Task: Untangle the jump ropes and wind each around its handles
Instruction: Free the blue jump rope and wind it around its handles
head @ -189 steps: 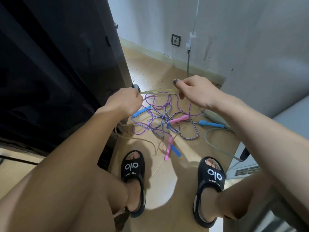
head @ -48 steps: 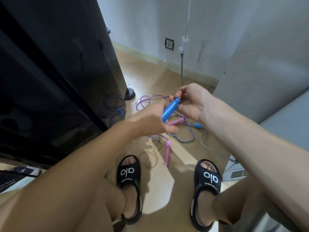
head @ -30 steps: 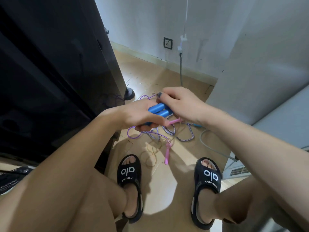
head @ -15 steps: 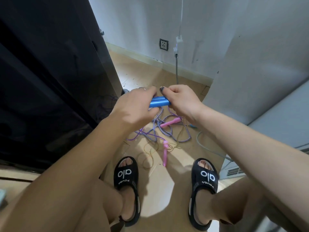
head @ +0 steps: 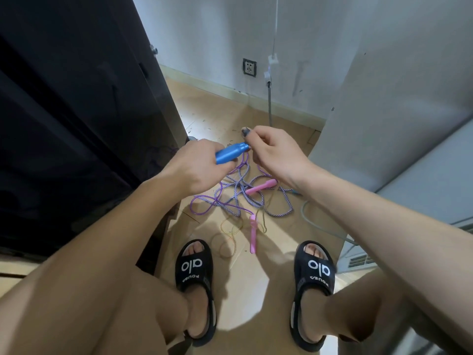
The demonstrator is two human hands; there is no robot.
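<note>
My left hand (head: pixel 197 165) is closed around the blue handles (head: pixel 230 153), which point right at chest height. My right hand (head: pixel 273 152) pinches the purple cord right at the handles' tip. From there the purple rope (head: pixel 243 165) hangs down to the floor. A tangle of purple and blue-white striped rope (head: pixel 238 193) lies on the floor below. Two pink handles lie in it, one (head: pixel 261 187) near the middle and one (head: pixel 253 233) closer to my feet.
A tall black cabinet (head: pixel 76 111) stands close on the left. A grey wall panel (head: pixel 384 98) and a white appliance (head: pixel 358 260) close the right. A thin yellowish string (head: pixel 230 234) and a grey cable (head: pixel 322 226) lie on the wooden floor. My sandalled feet (head: pixel 194 272) are below.
I picked the blue handles off the floor and brought them together. They have tilted slightly, and my right hand slid from gripping them to pinching the cord at their tip.
</note>
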